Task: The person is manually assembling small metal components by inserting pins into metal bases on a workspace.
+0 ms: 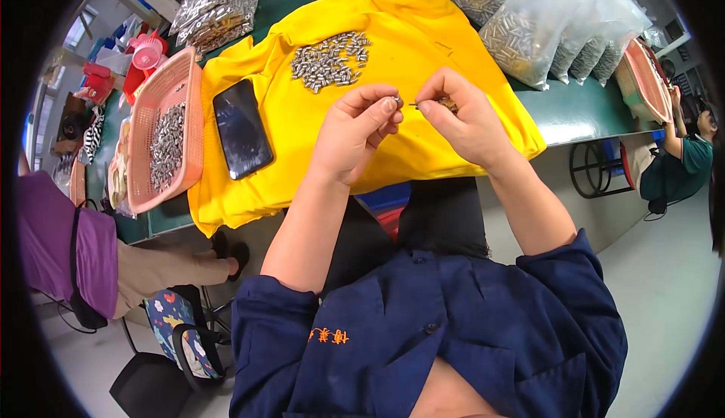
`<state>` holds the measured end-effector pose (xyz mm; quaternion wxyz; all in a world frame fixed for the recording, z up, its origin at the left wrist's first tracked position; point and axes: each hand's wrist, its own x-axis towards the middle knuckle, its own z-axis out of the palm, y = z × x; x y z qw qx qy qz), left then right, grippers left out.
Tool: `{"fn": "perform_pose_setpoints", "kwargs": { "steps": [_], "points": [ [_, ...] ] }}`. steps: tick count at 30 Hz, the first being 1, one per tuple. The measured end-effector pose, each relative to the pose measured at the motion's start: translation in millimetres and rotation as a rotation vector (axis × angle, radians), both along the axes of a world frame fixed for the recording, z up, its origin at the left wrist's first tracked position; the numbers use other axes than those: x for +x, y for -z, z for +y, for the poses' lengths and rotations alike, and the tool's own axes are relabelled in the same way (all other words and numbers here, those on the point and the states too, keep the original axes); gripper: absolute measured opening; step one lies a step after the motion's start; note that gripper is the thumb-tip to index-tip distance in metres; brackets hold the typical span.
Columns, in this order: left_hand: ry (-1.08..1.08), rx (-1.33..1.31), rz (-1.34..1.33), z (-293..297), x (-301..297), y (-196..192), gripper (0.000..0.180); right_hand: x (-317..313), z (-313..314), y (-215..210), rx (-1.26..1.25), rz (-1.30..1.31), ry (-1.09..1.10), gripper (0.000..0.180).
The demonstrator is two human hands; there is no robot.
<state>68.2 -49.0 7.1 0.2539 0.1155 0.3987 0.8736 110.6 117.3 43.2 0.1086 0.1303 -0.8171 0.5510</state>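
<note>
My left hand (355, 132) pinches a small silver metal part (396, 101) between thumb and forefinger. My right hand (462, 116) holds a thin pin-like piece (414, 104) pointed at that part, with a few more small pieces tucked in its fingers. Both hands hover over a yellow cloth (423, 33) spread on the green table (581, 112). A pile of several small silver cylinders (330, 61) lies on the cloth just beyond my hands.
A black phone (242, 129) lies on the cloth at left. A pink basket (162, 169) of silver parts stands further left. Clear bags of parts (529, 25) line the back right, more bags (215, 3) back left. Another pink basket (643, 78) and a seated person (683, 161) are right; a person in purple (60, 244) is left.
</note>
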Motion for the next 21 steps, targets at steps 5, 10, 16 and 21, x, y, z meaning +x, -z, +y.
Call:
{"fn": "perform_pose_setpoints", "kwargs": {
  "steps": [5, 10, 16, 21],
  "points": [
    [0.038, 0.085, -0.007, -18.3, 17.7, -2.3, 0.015, 10.0, -18.8, -11.2, 0.008, 0.007, -0.066, 0.008],
    [-0.003, 0.072, 0.031, -29.7, 28.7, -1.4, 0.013, 17.8, -32.2, -13.5, 0.041, -0.002, -0.084, 0.007],
    [-0.014, 0.023, 0.088, -37.0, 32.4, -1.3, 0.013, 21.5, -40.9, -16.8, 0.075, 0.018, -0.093, 0.007],
    [-0.052, -0.129, 0.23, -28.2, 30.0, -3.4, 0.013, 33.1, -40.2, -21.0, 0.284, 0.162, -0.006, 0.006]
  ]
}}
